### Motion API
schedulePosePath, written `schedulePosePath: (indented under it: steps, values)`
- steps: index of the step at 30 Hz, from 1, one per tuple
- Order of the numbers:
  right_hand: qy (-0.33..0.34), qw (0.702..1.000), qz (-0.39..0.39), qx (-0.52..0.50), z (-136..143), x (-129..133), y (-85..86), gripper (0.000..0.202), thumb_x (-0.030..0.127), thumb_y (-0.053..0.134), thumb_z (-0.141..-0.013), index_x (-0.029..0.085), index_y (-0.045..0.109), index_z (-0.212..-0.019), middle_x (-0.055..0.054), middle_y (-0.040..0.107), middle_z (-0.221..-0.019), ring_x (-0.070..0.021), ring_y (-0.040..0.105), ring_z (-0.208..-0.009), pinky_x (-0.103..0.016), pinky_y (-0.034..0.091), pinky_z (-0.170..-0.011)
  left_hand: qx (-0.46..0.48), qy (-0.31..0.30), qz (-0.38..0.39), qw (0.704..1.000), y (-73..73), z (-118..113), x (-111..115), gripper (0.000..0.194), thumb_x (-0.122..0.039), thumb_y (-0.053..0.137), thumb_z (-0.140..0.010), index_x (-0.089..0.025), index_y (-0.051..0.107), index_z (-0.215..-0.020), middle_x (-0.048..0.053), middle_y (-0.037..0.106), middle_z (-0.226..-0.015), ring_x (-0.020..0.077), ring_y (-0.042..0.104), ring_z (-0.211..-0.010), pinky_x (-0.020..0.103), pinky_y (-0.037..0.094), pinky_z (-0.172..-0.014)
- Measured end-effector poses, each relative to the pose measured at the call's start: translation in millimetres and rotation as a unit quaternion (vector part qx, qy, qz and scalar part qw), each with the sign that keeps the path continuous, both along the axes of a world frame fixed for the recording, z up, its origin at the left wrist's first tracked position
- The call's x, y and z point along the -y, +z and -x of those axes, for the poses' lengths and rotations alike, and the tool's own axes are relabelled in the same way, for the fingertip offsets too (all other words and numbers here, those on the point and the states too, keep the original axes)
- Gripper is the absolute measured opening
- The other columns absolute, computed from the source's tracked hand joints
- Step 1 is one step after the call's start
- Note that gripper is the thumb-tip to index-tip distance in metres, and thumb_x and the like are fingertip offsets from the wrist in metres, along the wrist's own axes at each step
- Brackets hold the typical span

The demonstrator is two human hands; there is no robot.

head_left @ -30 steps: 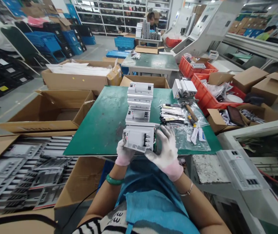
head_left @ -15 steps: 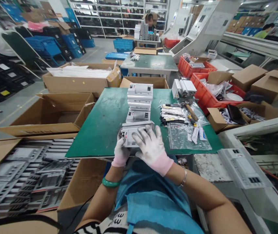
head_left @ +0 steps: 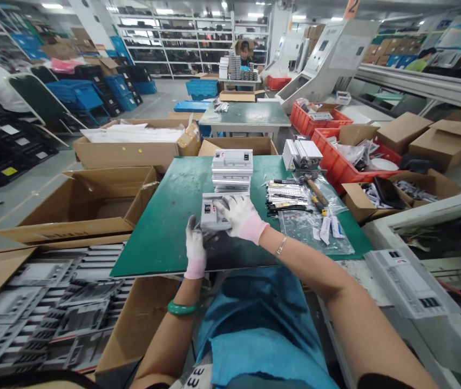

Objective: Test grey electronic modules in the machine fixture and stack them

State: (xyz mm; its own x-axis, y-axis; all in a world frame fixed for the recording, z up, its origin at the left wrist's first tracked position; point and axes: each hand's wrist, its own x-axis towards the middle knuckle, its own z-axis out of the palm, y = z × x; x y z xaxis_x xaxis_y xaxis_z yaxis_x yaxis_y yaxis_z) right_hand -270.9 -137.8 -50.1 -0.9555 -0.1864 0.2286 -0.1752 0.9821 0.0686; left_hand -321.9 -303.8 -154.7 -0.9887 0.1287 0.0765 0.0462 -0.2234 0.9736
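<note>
A light grey plastic housing (head_left: 209, 212) with dark connector openings lies at the near end of the stack of similar grey housings (head_left: 232, 158) on the green table. My right hand (head_left: 238, 215), in a white glove with a pink cuff, is closed over its right side. Gloved the same way, my left hand (head_left: 195, 249) is beside the housing's lower left corner, its fingers pointing up and apart from the thumb. Nothing shows in the left hand, and its fingertips look dirty.
Cable ties (head_left: 285, 194), a hammer (head_left: 316, 190) and a plastic bag (head_left: 307, 229) lie to the right on the green table (head_left: 153, 227). A cardboard box of grey housings (head_left: 133, 308) stands at left. Red crates (head_left: 336, 175) stand to the right. Another person sits far ahead.
The housing has moved forward from above the table's front edge to the stack's near end. My left hand has come off it and moved slightly left; my right hand has gone forward with it.
</note>
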Motion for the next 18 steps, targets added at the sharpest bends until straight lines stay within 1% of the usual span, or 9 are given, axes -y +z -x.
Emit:
schedulePosePath:
  steps: [2, 4, 5, 8, 12, 15, 17, 18]
  values:
    - [-0.025, 1.0, 0.003, 0.007, 17.5, -8.0, 2.0, 0.094, 0.041, 0.076, -0.072, 0.018, 0.032, -0.152, -0.019, 0.046, -0.143, -0.035, 0.047, -0.119, -0.047, 0.037, -0.098, 0.0, 0.011, 0.054, 0.998, -2.1, 3.3, 3.2, 0.06, -0.059, 0.069, -0.071, -0.019, 0.061, -0.115, 0.008, 0.071, -0.098, 0.0186, 0.068, -0.074, 0.03, 0.058, -0.063]
    - [-0.044, 0.999, 0.003, 0.02, 32.1, -15.2, 2.4, 0.098, 0.04, 0.076, -0.071, 0.018, 0.028, -0.154, -0.02, 0.044, -0.145, -0.0342, 0.047, -0.12, -0.046, 0.036, -0.099, 0.005, -0.015, 0.105, 0.994, -4.8, 2.7, 5.0, 0.053, -0.057, 0.072, -0.067, -0.016, 0.064, -0.102, 0.005, 0.07, -0.083, 0.016, 0.064, -0.063, 0.028, 0.055, -0.057]
    - [-0.053, 0.998, 0.002, 0.025, 37.7, -18.0, 2.1, 0.1, 0.04, 0.077, -0.07, 0.018, 0.027, -0.154, -0.02, 0.043, -0.146, -0.0339, 0.047, -0.12, -0.046, 0.036, -0.099, 0.005, -0.032, 0.124, 0.992, -6.2, 1.8, 5.4, 0.052, -0.056, 0.071, -0.067, -0.016, 0.065, -0.099, 0.004, 0.069, -0.078, 0.0153, 0.062, -0.06, 0.028, 0.053, -0.055]
    - [-0.074, 0.997, 0.005, 0.034, 49.4, -23.2, -1.0, 0.102, 0.041, 0.079, -0.066, 0.019, 0.03, -0.153, -0.019, 0.045, -0.145, -0.0335, 0.049, -0.118, -0.045, 0.038, -0.097, -0.012, -0.049, 0.165, 0.985, -9.8, 0.0, 4.6, 0.048, -0.054, 0.068, -0.069, -0.017, 0.066, -0.1, 0.003, 0.069, -0.076, 0.0156, 0.062, -0.061, 0.028, 0.052, -0.057]
    - [-0.075, 0.996, 0.004, 0.042, 59.8, -25.2, -7.7, 0.1, 0.039, 0.081, -0.067, 0.021, 0.033, -0.152, -0.019, 0.049, -0.141, -0.0329, 0.052, -0.117, -0.046, 0.039, -0.099, -0.028, -0.057, 0.209, 0.976, -12.1, 0.8, 3.1, 0.047, -0.055, 0.065, -0.072, -0.018, 0.068, -0.099, 0.003, 0.069, -0.075, 0.0178, 0.064, -0.065, 0.03, 0.053, -0.062]
    - [-0.074, 0.997, -0.001, 0.028, 61.1, -28.1, -12.1, 0.096, 0.039, 0.083, -0.068, 0.019, 0.037, -0.15, -0.021, 0.047, -0.145, -0.0358, 0.047, -0.125, -0.051, 0.032, -0.107, -0.033, -0.063, 0.234, 0.97, -12.2, 0.3, 2.8, 0.045, -0.056, 0.063, -0.072, -0.019, 0.069, -0.099, 0.003, 0.071, -0.076, 0.0193, 0.066, -0.068, 0.031, 0.053, -0.064]
    - [-0.053, 0.998, 0.017, -0.012, 53.6, -31.1, -14.8, 0.094, 0.04, 0.084, -0.069, 0.017, 0.041, -0.148, -0.02, 0.044, -0.148, -0.0371, 0.04, -0.133, -0.053, 0.024, -0.113, -0.043, -0.065, 0.252, 0.965, -11.6, -1.0, 2.6, 0.043, -0.055, 0.061, -0.073, -0.02, 0.069, -0.098, 0.003, 0.071, -0.075, 0.0197, 0.067, -0.068, 0.031, 0.054, -0.066]
    - [-0.037, 0.998, 0.037, -0.041, 46.6, -32.6, -16.6, 0.087, 0.04, 0.082, -0.072, 0.017, 0.043, -0.146, -0.018, 0.045, -0.148, -0.0362, 0.038, -0.136, -0.052, 0.022, -0.115, -0.051, -0.064, 0.264, 0.961, -10.9, -1.8, 2.5, 0.042, -0.054, 0.06, -0.074, -0.02, 0.069, -0.097, 0.003, 0.072, -0.075, 0.0198, 0.067, -0.068, 0.032, 0.054, -0.067]
